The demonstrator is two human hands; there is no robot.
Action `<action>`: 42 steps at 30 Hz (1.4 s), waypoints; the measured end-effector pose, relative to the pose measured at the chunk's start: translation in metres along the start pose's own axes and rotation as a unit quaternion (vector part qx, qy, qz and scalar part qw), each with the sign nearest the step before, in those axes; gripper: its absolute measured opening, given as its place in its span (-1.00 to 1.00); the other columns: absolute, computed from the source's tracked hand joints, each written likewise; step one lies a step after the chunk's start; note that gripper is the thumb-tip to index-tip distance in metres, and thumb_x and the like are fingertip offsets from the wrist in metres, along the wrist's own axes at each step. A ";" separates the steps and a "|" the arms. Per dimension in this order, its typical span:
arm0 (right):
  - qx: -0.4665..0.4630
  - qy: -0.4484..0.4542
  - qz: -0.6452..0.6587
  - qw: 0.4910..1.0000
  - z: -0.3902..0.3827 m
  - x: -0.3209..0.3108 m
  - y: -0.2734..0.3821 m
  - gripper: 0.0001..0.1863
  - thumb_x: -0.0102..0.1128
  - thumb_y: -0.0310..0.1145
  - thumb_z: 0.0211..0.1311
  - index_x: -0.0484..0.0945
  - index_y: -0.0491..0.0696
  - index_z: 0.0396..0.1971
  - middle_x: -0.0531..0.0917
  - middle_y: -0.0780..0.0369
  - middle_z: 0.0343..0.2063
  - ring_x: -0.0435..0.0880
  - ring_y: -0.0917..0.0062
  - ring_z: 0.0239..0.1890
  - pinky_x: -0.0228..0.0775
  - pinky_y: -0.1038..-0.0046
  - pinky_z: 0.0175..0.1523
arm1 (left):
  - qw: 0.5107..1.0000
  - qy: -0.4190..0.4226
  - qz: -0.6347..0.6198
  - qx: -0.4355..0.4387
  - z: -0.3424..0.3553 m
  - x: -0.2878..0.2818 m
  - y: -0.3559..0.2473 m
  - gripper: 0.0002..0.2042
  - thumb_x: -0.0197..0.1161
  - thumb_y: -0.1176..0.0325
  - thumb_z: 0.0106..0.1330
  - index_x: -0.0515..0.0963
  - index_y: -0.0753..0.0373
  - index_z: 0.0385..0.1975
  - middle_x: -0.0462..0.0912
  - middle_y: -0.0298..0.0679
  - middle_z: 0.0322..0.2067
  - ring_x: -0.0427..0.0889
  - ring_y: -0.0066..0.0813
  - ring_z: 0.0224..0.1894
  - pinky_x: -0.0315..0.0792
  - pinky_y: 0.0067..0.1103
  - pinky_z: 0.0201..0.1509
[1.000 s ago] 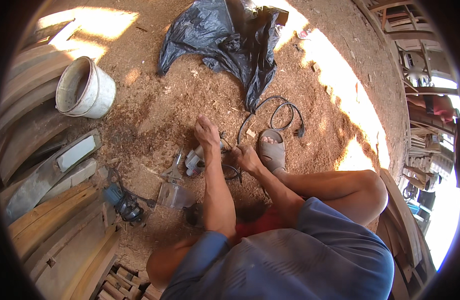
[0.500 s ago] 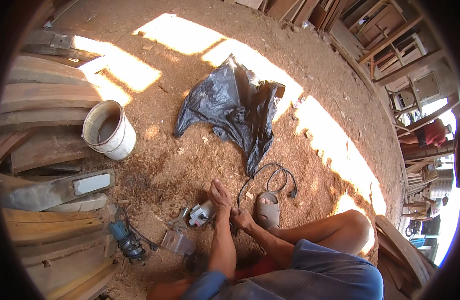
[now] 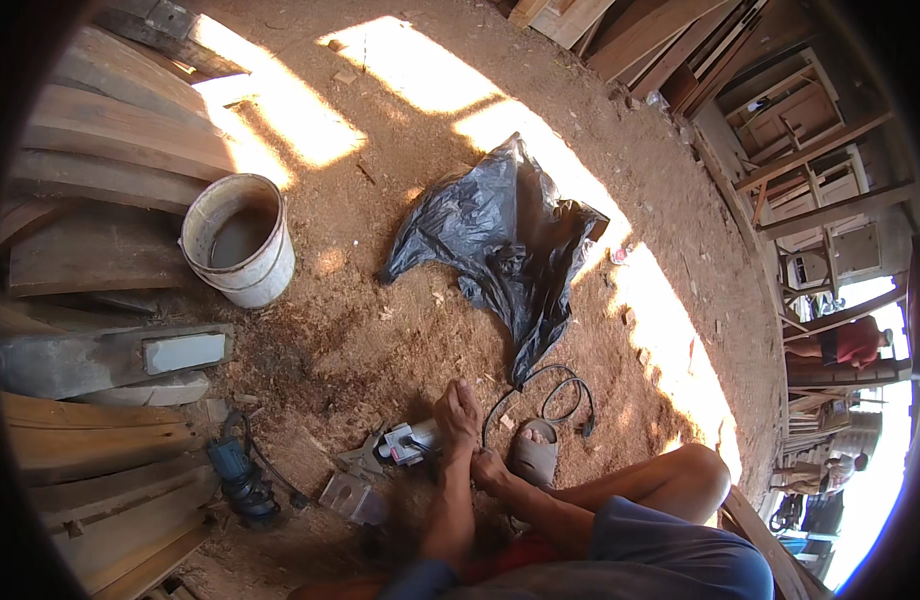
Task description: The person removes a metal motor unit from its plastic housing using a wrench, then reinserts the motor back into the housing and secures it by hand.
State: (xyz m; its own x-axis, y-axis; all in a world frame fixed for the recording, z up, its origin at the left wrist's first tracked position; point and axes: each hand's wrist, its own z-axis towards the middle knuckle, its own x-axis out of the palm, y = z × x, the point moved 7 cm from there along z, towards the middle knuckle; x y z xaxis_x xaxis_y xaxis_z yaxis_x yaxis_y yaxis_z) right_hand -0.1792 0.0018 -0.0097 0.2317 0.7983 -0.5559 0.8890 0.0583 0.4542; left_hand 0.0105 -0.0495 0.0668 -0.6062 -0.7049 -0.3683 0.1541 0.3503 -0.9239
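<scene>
Left hand (image 3: 460, 414), grip unclear, right hand (image 3: 490, 468) closed, contents hidden, works just right of a power tool (image 3: 404, 445), black plastic (image 3: 490, 235) beyond.

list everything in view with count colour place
Crumpled plastic bag: 1, black, upper centre
Round bucket: 1, whitish, upper left
Wooden planks: many, brown, left
Corded power tool: 1, teal, lower left
Boxy power tool: 1, grey, lower centre
Flat plate: 1, transparent, lower centre
Cable with plug: 1, black, below bag
Strapped sandal: 1, taupe, below cable
Wooden frames: several, brown, upper right
People: 2, one in red, far right
Left grip, right grip: 1 each, bare, lower centre
</scene>
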 end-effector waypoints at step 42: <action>0.032 0.007 -0.100 0.994 -0.014 -0.009 0.010 -0.55 0.02 -0.08 0.34 0.58 -0.24 -0.23 0.67 -0.14 -0.33 0.69 -0.03 -0.24 0.50 0.12 -0.18 | 0.988 0.105 -0.082 -0.075 0.025 0.011 0.002 -0.41 -0.20 -0.10 0.53 0.45 0.35 -0.49 0.48 0.12 -0.64 0.54 0.21 -0.52 0.38 -0.12 -0.39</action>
State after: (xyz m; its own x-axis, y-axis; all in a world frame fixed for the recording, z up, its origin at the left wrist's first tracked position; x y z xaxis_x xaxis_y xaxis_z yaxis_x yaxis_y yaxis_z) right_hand -0.1778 0.0036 0.0089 0.0419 0.7825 -0.6212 0.9403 0.1793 0.2893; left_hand 0.0238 -0.0723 0.0584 -0.7642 -0.6220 -0.1708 -0.0677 0.3406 -0.9378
